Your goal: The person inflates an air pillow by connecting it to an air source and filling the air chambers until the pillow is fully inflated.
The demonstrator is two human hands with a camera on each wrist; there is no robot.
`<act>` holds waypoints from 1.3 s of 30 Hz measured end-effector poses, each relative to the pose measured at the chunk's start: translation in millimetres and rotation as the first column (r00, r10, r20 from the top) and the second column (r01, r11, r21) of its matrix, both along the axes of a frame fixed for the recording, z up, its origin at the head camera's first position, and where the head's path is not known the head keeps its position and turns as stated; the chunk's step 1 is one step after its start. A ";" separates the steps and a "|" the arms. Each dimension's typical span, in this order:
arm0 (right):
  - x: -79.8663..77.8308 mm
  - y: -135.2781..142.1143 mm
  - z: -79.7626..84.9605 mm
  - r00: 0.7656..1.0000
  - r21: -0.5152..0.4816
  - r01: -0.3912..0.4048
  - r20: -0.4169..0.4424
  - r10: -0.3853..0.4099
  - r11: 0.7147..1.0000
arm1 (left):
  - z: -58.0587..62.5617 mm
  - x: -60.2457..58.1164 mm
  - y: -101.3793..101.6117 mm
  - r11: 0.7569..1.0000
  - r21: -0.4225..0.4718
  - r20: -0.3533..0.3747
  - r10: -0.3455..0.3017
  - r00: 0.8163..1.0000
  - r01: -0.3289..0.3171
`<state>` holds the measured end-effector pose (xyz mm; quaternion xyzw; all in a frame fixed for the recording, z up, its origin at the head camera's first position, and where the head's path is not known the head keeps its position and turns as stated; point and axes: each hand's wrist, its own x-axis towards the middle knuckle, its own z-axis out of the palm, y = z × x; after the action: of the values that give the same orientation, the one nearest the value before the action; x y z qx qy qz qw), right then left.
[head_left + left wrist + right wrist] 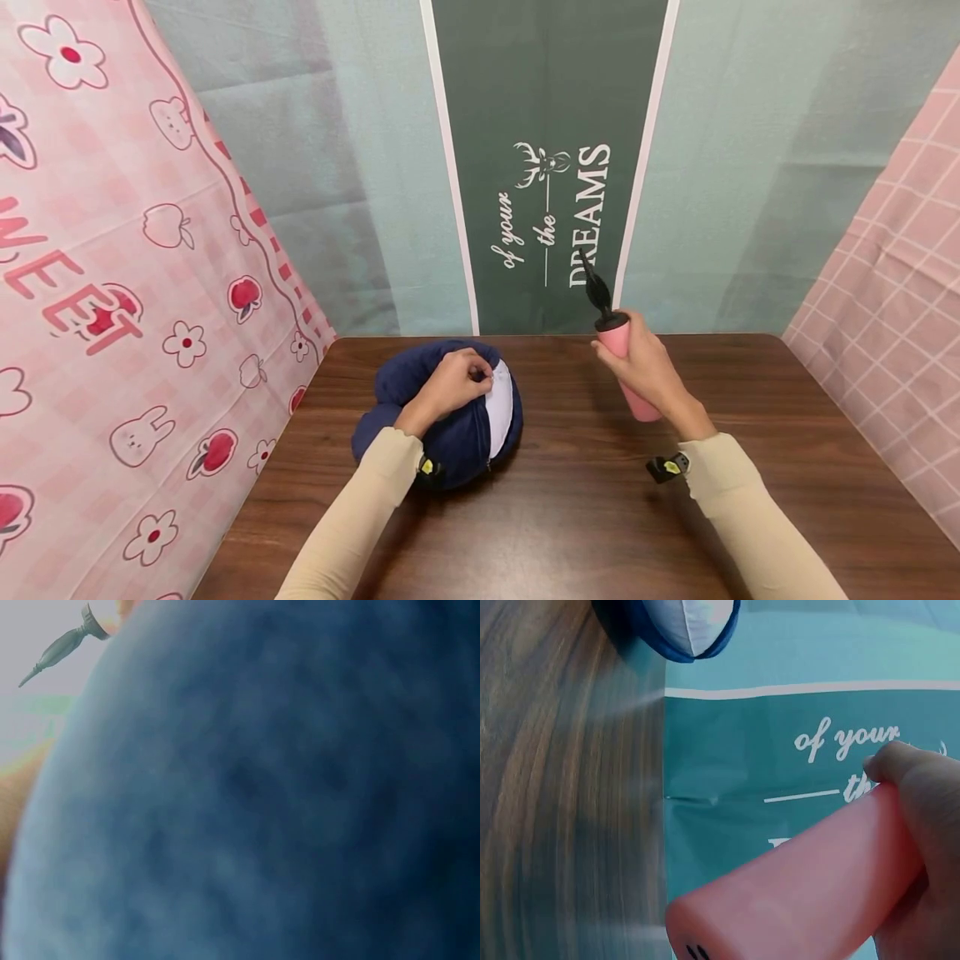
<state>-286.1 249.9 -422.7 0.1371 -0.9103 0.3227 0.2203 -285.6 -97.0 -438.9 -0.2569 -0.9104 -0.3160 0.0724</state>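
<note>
A navy plush neck pillow (408, 375) lies on the left half of the table, its zipped side parted over a white inner part (501, 417). My left hand (450, 385) rests over the pillow and pinches it at the edge of that white part; what exactly lies between the fingertips is too small to tell. In my right hand (651, 367) I grip a pink hand pump (617, 340) by its barrel, above the table and tilted, its black nozzle (597, 292) pointing up and away. Blurred navy fabric (247, 787) fills most of the left wrist view.
The brown wooden table (585, 517) ends against a green hanging cloth (547, 83) with white lettering. A pink patterned cloth (187, 275) hangs along the left side, and a pink checked one (900, 233) along the right.
</note>
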 end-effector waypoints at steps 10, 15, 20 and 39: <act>3.0 21.0 6.8 0.993 -0.008 0.113 0.027 -0.112 0.994 | -0.8 -0.2 0.5 1.000 0.003 -0.004 0.005 1.000 -0.005; 5.4 34.0 7.5 0.980 0.053 0.178 0.078 -0.182 0.983 | 0.2 0.2 0.9 1.000 -0.005 -0.003 0.004 1.000 -0.004; 6.2 46.8 6.5 0.963 0.091 0.219 0.139 -0.230 0.972 | 1.3 0.5 1.5 1.000 -0.005 0.010 0.004 1.000 -0.003; 2.5 100.3 -13.4 0.916 0.151 0.274 0.259 -0.306 0.950 | 1.7 0.8 1.2 1.000 0.004 0.010 0.000 1.000 0.000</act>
<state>-283.6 350.2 -436.1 -0.0343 -0.9590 0.2512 0.1269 -284.9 -95.8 -437.2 -0.2551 -0.9101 -0.3193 0.0684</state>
